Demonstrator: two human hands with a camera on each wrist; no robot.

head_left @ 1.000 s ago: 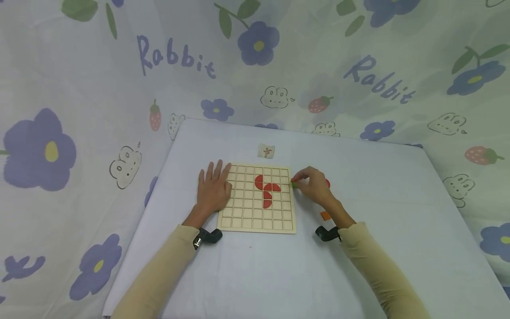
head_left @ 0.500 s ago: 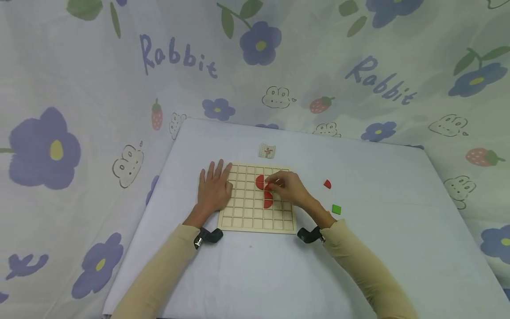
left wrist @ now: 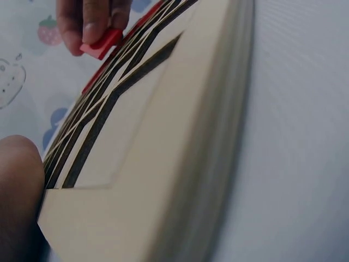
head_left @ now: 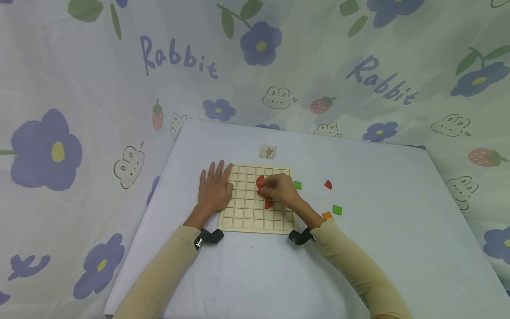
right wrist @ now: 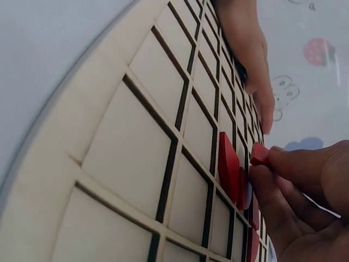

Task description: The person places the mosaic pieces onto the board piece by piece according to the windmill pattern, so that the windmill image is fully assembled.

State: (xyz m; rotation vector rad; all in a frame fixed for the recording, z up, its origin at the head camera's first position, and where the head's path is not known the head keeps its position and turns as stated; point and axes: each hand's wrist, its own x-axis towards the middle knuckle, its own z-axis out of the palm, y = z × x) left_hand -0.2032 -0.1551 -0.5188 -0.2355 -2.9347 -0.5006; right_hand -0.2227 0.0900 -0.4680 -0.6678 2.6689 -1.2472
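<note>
A pale wooden grid board (head_left: 239,223) lies on the table, with red rounded pieces (right wrist: 229,169) set in its cells near the middle. My left hand (head_left: 214,190) rests on the board's left edge, fingers straight. Over the red pieces, my right hand (head_left: 280,190) pinches a red piece (left wrist: 102,45) between thumb and fingertips. The right wrist view shows this piece close to the board's surface. In the head view the right hand covers part of the red pieces. A green square piece (head_left: 297,185) lies beside the board's right edge.
Right of the board lie a red quarter-round piece (head_left: 328,184), another green square (head_left: 337,210) and an orange piece (head_left: 327,215) partly behind the right forearm. Beyond the board is a small pattern card (head_left: 268,151). A printed curtain (head_left: 239,79) hangs behind the table.
My right hand has moved left from the board's right edge, where it touched a green piece, to the middle, and now pinches a red piece. The left hand stays in place.
</note>
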